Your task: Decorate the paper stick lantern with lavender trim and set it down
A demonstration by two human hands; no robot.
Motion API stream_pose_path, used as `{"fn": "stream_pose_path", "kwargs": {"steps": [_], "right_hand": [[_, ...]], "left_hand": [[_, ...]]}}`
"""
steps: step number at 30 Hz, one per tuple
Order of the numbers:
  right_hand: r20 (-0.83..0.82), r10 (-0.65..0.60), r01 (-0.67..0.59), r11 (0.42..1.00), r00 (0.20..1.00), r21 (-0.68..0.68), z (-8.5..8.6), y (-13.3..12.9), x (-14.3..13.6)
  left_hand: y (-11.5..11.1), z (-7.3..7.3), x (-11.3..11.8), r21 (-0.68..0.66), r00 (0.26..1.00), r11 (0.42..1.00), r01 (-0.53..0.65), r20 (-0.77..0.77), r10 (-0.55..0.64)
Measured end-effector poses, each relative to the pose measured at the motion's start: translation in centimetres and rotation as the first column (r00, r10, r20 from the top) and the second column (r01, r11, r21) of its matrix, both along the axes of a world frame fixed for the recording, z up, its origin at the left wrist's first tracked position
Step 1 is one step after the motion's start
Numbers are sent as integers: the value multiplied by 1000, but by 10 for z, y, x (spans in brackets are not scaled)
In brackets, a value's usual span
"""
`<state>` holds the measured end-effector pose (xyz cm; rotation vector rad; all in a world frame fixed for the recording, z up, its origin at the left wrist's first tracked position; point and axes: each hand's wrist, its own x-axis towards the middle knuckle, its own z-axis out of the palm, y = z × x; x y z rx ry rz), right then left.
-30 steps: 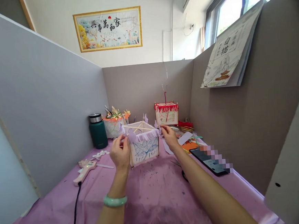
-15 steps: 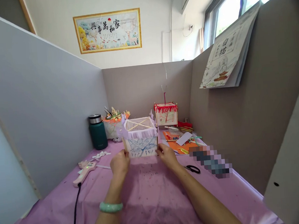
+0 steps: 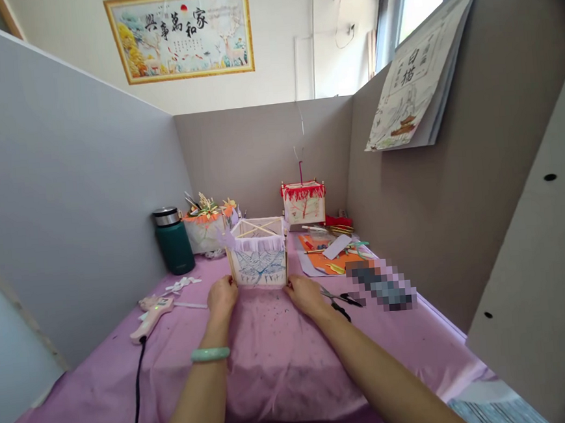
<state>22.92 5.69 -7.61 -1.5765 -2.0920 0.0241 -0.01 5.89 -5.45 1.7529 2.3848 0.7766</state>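
Note:
A square lantern (image 3: 259,265) with pale drawn panels, wooden sticks at its corners and a lilac fringe round the top stands upright on the purple cloth. Crossed sticks span its open top. Closed at the lantern's lower left corner is my left hand (image 3: 222,298), with a green bangle (image 3: 210,354) on the wrist. My right hand (image 3: 306,294) grips the opposite lower corner between thumb and fingers. Black-handled scissors (image 3: 341,298) lie just right of that hand, partly hidden by it.
Left are a pink glue gun (image 3: 151,321) with a black cord and a dark green bottle (image 3: 174,246). Behind stand a flower-topped lantern (image 3: 201,234) and a red-fringed lantern (image 3: 305,208). Orange paper (image 3: 314,245) and craft scraps lie right, near a blurred-out object (image 3: 383,285). Grey partitions (image 3: 268,147) enclose the table.
The camera view has shifted, so the whole scene sits higher and further left. Both hands stay on the lantern's lower corners. More of the scissors now shows beside my right hand.

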Motion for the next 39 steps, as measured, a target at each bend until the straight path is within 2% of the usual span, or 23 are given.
{"fn": "stream_pose_path", "kwargs": {"steps": [6, 12, 21, 29, 39], "right_hand": [[31, 102, -105, 990, 994, 91, 2, -6, -11], [43, 171, -177, 954, 984, 241, 2, -6, -19], [-17, 35, -32, 992, 999, 120, 4, 6, -15], [34, -47, 47, 999, 998, 0, -5, 15, -8], [59, -53, 54, 998, 997, -12, -6, 10, -9]], "left_hand": [[6, -2, -9, -3, 996, 996, -93, 7, 93], [5, 1, -14, 106, 984, 979, -175, 55, 170], [0, 6, -2, 148, 988, 977, -153, 29, 151], [6, 0, -7, -18, 994, 994, -108, -4, 108], [7, 4, -7, -110, 996, 991, -77, -51, 72]]}}
